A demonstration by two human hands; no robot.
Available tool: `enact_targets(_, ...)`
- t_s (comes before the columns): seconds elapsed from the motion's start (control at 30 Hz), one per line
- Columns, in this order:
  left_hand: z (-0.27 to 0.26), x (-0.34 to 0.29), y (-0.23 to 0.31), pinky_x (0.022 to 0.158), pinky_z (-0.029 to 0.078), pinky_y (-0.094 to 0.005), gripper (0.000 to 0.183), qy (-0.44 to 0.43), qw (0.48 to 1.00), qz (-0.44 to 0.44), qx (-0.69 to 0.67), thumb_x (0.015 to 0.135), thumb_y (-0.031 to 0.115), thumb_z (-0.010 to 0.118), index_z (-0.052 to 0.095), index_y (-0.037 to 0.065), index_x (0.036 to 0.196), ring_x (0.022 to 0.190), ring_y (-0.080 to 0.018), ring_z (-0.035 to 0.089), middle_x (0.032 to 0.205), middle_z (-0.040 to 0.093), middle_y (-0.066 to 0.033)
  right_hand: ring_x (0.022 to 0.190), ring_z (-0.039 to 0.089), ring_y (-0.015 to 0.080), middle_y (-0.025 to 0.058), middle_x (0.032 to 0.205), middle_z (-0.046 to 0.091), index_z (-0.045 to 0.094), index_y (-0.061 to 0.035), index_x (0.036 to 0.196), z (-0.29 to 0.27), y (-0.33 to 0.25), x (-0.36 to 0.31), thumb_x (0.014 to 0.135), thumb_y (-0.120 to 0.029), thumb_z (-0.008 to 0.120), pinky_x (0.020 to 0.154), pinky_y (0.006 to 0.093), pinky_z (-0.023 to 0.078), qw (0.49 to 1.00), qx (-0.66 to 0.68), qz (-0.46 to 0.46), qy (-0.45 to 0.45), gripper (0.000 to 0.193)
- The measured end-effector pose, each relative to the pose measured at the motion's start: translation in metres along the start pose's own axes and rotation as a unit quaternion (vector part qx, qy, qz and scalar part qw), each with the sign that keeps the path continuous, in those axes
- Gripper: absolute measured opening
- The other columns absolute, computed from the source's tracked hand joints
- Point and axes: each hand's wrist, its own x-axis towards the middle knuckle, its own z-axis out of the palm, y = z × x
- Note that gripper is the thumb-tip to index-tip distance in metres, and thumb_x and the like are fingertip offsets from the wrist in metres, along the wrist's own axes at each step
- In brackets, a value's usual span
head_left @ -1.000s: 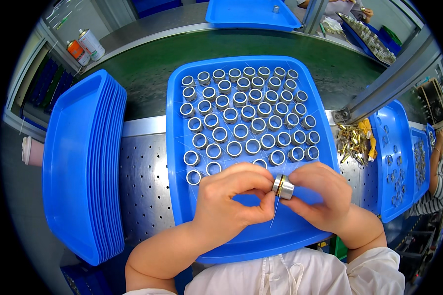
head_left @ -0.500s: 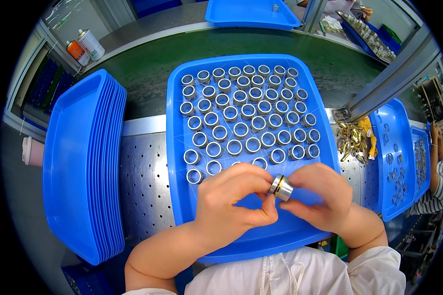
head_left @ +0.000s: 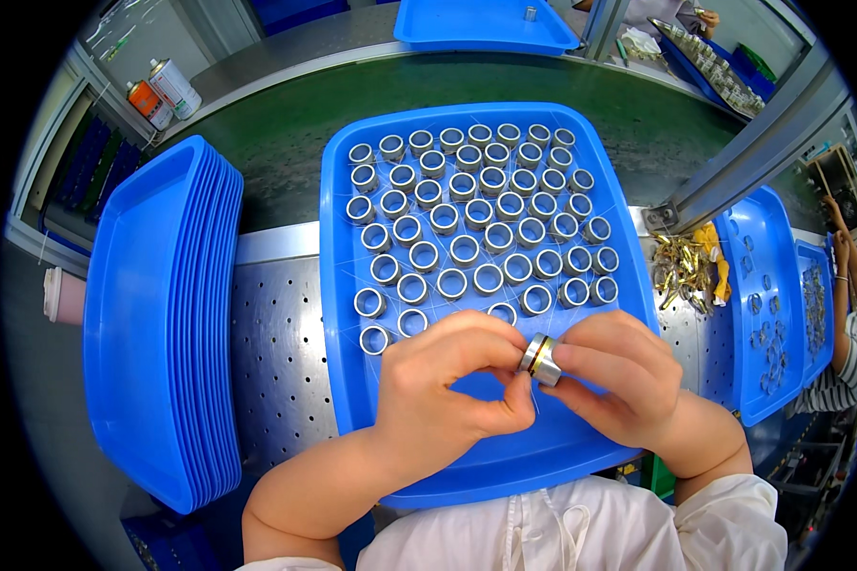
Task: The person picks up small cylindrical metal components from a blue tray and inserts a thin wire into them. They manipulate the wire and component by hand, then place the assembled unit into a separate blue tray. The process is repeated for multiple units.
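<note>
Over the near part of a blue tray (head_left: 486, 476), I hold a small silvery metal sleeve (head_left: 540, 360) between both hands. A narrow gold-coloured band and a dark groove run around it. My left hand (head_left: 448, 385) is closed, pinching the sleeve's left end between thumb and fingers. On the other end, the thumb and fingers of my right hand (head_left: 624, 376) grip it too. Several rows of similar metal rings (head_left: 464, 250) stand on end in the tray beyond my hands, with thin pale strands lying among them. My left hand hides part of the nearest row.
Stacked blue trays (head_left: 162, 324) stand at the left by a pink cup (head_left: 64, 295). Gold-coloured strips (head_left: 681, 271) lie right of my tray, beside more blue trays (head_left: 762, 314) holding small rings. A metal post (head_left: 762, 143) slants at the right. Another person's arm (head_left: 841, 276) shows there.
My right fingers have closed in on the sleeve's right end, where they were blurred and looser before. The sleeve stays at nearly the same spot. At far right, the other person's arm has moved.
</note>
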Motion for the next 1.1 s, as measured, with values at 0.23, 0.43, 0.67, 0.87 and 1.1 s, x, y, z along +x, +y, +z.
enact_targets(0.23,0.0010,0.0005,0.0023,0.057,0.052,-0.0219,0.020,0.013,1.000,0.026,0.012,0.062,-0.006,0.070,0.063,0.001,0.079,0.063,-0.0135,0.063,0.083,0.063,-0.0091,0.069,0.060,0.0227,0.0091,0.086,0.062,0.061,-0.0012,0.100,-0.0005,-0.0027,-0.0001,0.061,0.000,0.077,0.059,0.0300,0.049,0.994,0.073,0.080,0.008,0.042)
enact_targets(0.43,0.0003,-0.0001,-0.0012,0.063,0.054,-0.0219,0.019,0.002,0.997,-0.049,-0.062,0.064,-0.008,0.068,0.063,-0.001,0.080,0.066,-0.0126,0.064,0.089,0.063,-0.0105,0.070,0.059,0.0228,0.0096,0.087,0.061,0.063,-0.0032,0.099,-0.0017,0.0011,0.0009,0.060,-0.002,0.077,0.058,0.0290,0.048,1.000,-0.014,0.005,-0.003,0.041)
enact_targets(0.67,-0.0005,0.0000,0.0003,0.062,0.054,-0.0219,0.018,-0.003,0.999,-0.036,-0.038,0.063,-0.007,0.068,0.063,0.000,0.079,0.065,-0.0121,0.063,0.085,0.063,-0.0097,0.070,0.060,0.0236,0.0113,0.086,0.061,0.060,-0.0010,0.100,0.0012,-0.0009,0.0020,0.060,-0.002,0.078,0.056,0.0302,0.048,1.000,0.008,0.009,0.025,0.045)
enact_targets(0.87,-0.0036,-0.0003,0.0032,0.061,0.054,-0.0222,0.019,-0.023,0.999,0.015,0.035,0.063,-0.007,0.068,0.063,0.000,0.079,0.065,-0.0125,0.063,0.086,0.063,-0.0100,0.068,0.060,0.0236,0.0125,0.083,0.062,0.059,0.0005,0.101,0.0001,-0.0018,-0.0015,0.060,-0.002,0.078,0.056,0.0300,0.048,0.999,0.037,0.030,-0.003,0.045)
enact_targets(1.1,-0.0017,0.0016,0.0015,0.062,0.055,-0.0223,0.019,-0.009,0.998,-0.047,-0.049,0.063,-0.008,0.068,0.063,-0.001,0.080,0.067,-0.0132,0.064,0.087,0.063,-0.0105,0.068,0.058,0.0224,0.0108,0.084,0.060,0.063,-0.0011,0.099,-0.0007,0.0008,0.0000,0.060,0.000,0.075,0.056,0.0293,0.047,1.000,-0.022,-0.015,-0.004,0.040)
